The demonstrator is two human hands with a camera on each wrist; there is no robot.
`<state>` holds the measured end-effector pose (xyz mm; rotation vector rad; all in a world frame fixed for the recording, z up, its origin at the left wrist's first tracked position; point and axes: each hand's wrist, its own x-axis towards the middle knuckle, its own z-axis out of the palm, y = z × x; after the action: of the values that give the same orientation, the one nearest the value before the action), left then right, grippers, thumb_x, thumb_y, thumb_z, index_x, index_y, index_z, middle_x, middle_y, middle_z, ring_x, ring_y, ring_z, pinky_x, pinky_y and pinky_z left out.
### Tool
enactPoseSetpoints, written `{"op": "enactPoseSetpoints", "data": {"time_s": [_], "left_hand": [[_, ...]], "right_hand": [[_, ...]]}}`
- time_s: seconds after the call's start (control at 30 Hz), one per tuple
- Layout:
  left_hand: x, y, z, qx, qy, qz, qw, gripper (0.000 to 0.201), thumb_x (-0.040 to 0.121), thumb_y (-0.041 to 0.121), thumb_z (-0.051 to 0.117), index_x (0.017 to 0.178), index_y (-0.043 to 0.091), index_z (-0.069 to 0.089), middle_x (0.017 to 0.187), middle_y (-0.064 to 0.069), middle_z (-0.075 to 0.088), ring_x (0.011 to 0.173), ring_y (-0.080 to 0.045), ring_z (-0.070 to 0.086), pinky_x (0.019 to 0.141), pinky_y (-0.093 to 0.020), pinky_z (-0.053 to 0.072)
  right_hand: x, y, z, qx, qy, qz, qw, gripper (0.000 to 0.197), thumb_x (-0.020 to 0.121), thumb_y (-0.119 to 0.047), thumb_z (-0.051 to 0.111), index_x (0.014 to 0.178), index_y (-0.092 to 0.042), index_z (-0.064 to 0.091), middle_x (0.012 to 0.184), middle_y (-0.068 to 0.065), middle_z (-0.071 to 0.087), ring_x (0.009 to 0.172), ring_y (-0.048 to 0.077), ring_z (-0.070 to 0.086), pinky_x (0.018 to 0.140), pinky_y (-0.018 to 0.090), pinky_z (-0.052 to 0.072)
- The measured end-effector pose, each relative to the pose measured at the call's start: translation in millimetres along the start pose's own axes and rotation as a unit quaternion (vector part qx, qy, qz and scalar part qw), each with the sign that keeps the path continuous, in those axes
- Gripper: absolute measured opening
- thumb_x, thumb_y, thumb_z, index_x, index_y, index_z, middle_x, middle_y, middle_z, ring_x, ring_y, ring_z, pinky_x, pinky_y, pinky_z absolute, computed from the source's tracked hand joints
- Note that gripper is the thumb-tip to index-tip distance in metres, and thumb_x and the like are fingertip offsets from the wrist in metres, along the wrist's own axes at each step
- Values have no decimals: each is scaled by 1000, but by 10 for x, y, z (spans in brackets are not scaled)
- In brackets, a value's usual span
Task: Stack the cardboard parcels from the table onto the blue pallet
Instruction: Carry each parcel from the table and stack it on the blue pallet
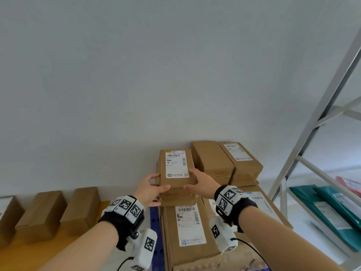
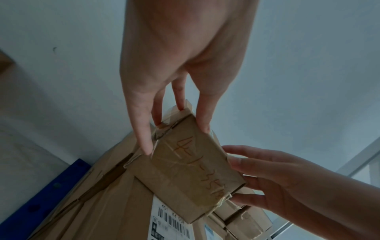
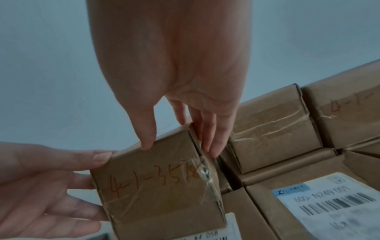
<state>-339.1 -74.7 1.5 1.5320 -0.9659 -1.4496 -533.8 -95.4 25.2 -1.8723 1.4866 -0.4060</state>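
A small cardboard parcel (image 1: 176, 167) with a white shipping label is held between both hands over the stack on the blue pallet (image 1: 155, 231). My left hand (image 1: 150, 189) grips its near left corner, thumb on the end face and fingers along the side. At the near right corner my right hand (image 1: 201, 182) grips the same way. The left wrist view shows orange handwriting on the parcel's (image 2: 195, 175) taped end between the left hand (image 2: 174, 136) and right hand (image 2: 257, 175). Whether it touches the small parcel (image 1: 177, 198) beneath is unclear.
Large labelled parcels (image 1: 189, 231) form the pallet's lower layer, with two more parcels (image 1: 213, 161) stacked at the back right. Three parcels (image 1: 42, 214) stand on the wooden table (image 1: 39, 255) at left. A grey metal rack (image 1: 312, 133) holding teal bags (image 1: 332, 208) stands at right.
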Motion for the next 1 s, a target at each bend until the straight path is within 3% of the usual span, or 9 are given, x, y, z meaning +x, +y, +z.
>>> {"op": "enactPoseSetpoints", "data": {"time_s": [0.07,0.23,0.43,0.67,1.0], "left_hand": [[29,-26,6,1,4,1,1000,61,76,12,75,128,23,45,118,-14,59,103,-36,62,89,-54,51],[68,-73,37,13,15,28,999,58,80,20,73,130,22,44,103,-5,62,94,-30,64,82,-47,55],[109,-103,87,34,26,44,998,64,82,25,70,138,23,39,109,-9,62,97,-27,62,74,-40,56],[193,-102,168,12,23,22,999,66,83,28,69,140,26,36,119,-14,62,104,-30,63,89,-51,52],[310,-67,250,12,36,19,999,62,86,29,66,140,27,37,130,-13,55,113,-31,58,90,-49,52]], "right_hand": [[12,27,-13,-20,-2,-6,1000,57,90,-29,60,141,-20,34,136,1,53,118,17,55,98,31,46],[-6,91,-62,-68,6,-33,997,53,92,-29,56,141,-21,36,136,1,51,120,19,52,97,26,41],[-17,189,-128,-219,102,-73,968,54,93,-37,51,143,-29,33,149,0,31,137,21,29,111,39,29],[87,283,-210,-256,72,-13,964,59,92,-54,44,145,-41,22,158,10,8,146,28,-2,117,46,5],[214,372,-217,-250,58,-11,966,55,96,-51,38,147,-39,21,160,5,5,147,24,0,118,42,1]]}}
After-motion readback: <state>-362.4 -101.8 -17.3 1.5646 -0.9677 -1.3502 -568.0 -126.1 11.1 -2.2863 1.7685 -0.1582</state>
